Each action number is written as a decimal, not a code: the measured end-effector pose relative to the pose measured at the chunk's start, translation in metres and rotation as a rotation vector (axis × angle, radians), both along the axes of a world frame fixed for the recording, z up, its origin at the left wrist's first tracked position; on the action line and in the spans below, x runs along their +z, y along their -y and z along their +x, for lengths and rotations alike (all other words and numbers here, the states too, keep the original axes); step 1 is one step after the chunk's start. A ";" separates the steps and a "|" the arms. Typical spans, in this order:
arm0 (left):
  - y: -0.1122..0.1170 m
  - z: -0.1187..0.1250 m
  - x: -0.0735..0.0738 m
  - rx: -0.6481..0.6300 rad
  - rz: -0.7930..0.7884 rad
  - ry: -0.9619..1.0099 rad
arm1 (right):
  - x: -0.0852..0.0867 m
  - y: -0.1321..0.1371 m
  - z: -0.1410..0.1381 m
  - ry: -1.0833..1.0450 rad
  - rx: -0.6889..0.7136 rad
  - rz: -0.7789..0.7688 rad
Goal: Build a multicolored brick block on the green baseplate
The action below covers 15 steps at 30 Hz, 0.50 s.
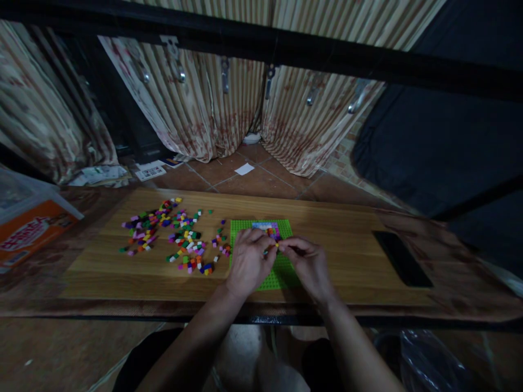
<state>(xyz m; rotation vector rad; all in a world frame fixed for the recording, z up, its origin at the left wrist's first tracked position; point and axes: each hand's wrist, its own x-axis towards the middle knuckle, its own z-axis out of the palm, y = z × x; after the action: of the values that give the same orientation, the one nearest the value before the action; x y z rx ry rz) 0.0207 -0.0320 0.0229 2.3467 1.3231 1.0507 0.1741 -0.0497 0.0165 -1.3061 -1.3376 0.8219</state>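
A green studded baseplate (281, 279) lies on the wooden board, with a patch of small coloured bricks (265, 225) built up near its far edge. Over its left half rests my left hand (250, 261), fingers curled and closed beside the patch; whatever they hold is hidden. From the right comes my right hand (311, 267), thumb and forefinger pinched on a tiny yellow brick (277, 244) just above the plate. Both hands' fingertips are close together and cover part of the patch.
Loose bricks (188, 235) of many colours lie scattered on the board (343, 239) left of the plate. A black phone-like slab (402, 258) lies at the right end. An orange-labelled plastic box (36, 228) stands far left. A dark metal bar (261, 46) crosses in front.
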 end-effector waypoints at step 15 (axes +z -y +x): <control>0.000 0.000 0.000 0.006 0.013 -0.046 | 0.003 -0.009 -0.014 -0.461 -0.086 -0.371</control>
<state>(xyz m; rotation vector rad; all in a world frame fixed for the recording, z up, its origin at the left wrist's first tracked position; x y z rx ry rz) 0.0208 -0.0323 0.0233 2.3912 1.3440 1.0162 0.1606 -0.0408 0.0192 -1.3368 -0.7821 1.2635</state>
